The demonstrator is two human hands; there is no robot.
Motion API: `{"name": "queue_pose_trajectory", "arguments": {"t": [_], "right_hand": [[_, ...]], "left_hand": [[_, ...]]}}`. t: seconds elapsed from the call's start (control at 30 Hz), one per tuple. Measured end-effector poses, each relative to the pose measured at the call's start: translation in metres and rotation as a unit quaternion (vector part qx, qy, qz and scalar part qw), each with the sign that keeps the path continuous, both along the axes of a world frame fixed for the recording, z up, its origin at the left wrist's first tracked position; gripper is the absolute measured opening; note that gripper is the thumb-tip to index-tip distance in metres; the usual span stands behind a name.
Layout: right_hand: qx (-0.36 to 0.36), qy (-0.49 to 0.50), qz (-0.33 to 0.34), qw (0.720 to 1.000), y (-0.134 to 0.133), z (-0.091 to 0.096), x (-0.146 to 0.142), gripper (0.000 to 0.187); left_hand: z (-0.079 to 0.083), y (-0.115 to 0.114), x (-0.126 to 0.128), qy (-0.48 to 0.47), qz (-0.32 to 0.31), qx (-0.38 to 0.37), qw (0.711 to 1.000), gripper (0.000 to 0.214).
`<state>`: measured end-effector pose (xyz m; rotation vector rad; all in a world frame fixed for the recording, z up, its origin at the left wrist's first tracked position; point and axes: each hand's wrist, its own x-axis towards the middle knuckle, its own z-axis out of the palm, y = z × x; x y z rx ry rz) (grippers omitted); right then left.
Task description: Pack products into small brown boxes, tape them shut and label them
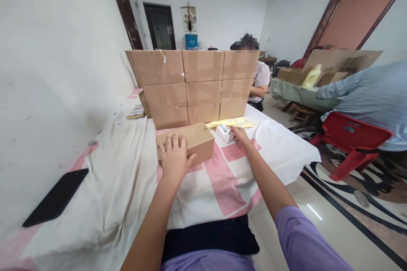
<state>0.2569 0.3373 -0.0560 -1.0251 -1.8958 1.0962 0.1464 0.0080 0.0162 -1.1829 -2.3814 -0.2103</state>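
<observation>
My left hand (174, 156) lies flat with its fingers spread on the top of a closed brown cardboard box (200, 146), the thumb over its front edge. Right of that box stands a small white dispenser (224, 134), apparently for tape or labels. My right hand (240, 134) reaches it from the right, fingers bent and pinched at its right end; whatever lies between the fingertips is too small to make out. Just behind the dispenser is a yellow sheet (243, 123) with small outlined stickers or marks.
Several taped cardboard boxes (203, 93) form a stacked wall across the table. A black phone (57, 197) lies at left on the wrinkled pink-and-white tablecloth (187, 203). One person (262, 76) sits behind the stack; another (378, 93) sits at right on a red chair (356, 135).
</observation>
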Motion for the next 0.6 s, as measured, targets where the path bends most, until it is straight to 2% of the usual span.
{"name": "queue_pose_trajectory", "arguments": {"t": [0.17,0.37,0.6], "right_hand": [[0.007,-0.078,-0.032,0.996,0.014,0.011,-0.005,0.034],[0.069,-0.083,-0.045,0.993,0.003,0.001,-0.008,0.039],[0.098,-0.060,-0.036,0.993,-0.008,-0.003,-0.009,0.037]], "left_hand": [[-0.004,0.001,-0.003,-0.005,0.001,0.010,1.000,0.067],[-0.005,0.001,-0.002,-0.016,-0.005,0.010,1.000,0.069],[-0.006,-0.001,0.001,-0.020,-0.002,0.014,1.000,0.069]]}}
